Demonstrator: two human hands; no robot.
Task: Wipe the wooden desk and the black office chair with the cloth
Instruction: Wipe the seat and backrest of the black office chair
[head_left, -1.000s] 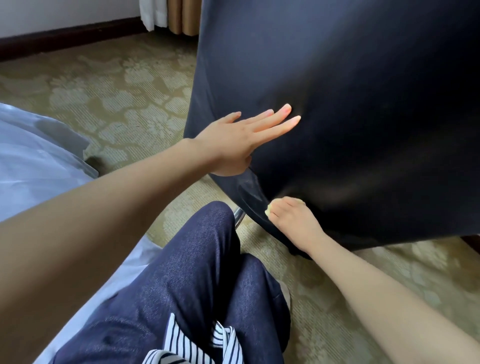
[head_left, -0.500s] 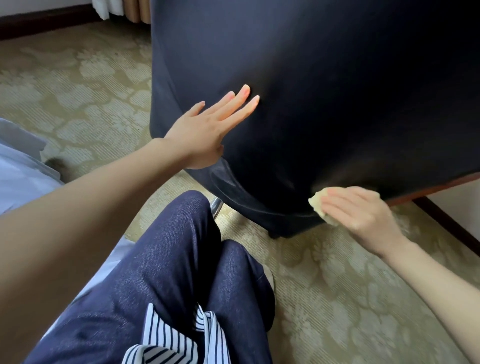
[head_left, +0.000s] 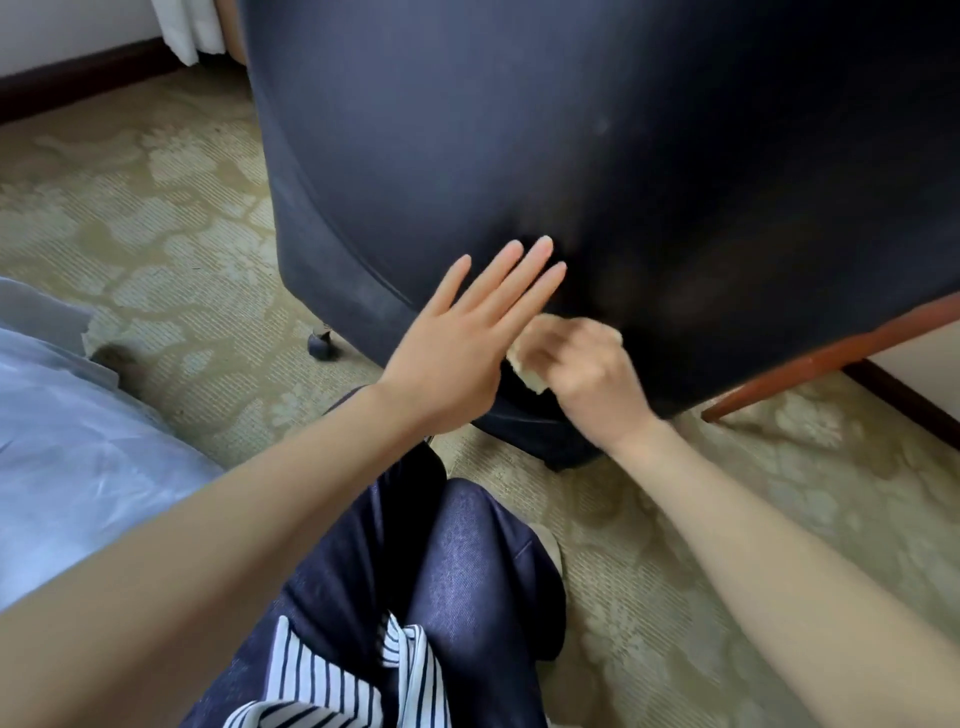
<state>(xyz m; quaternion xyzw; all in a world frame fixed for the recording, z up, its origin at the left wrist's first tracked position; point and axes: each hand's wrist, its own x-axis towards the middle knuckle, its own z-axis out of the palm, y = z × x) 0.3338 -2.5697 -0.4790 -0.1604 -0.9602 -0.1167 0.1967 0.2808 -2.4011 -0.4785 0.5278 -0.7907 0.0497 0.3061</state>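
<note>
The black office chair (head_left: 571, 156) fills the upper middle of the head view, its dark back turned toward me. My left hand (head_left: 467, 332) is open, fingers spread flat against the lower part of the chair back. My right hand (head_left: 587, 364) is closed on a small pale yellow cloth (head_left: 527, 371) and presses it to the chair's bottom edge, just right of my left hand. Most of the cloth is hidden under my fingers. A reddish wooden edge (head_left: 831, 353), possibly the desk, shows at the right behind the chair.
Patterned beige carpet (head_left: 156, 218) covers the floor. A chair caster (head_left: 322, 345) stands at the left of the chair base. White bedding (head_left: 67, 441) lies at the left. My legs in dark jeans (head_left: 415, 597) are below. A dark baseboard (head_left: 78, 83) runs along the far wall.
My right hand with the cloth has slid left along the chair's bottom edge, back toward my left hand. My left hand sits lower on the chair back than before. The view has shifted.
</note>
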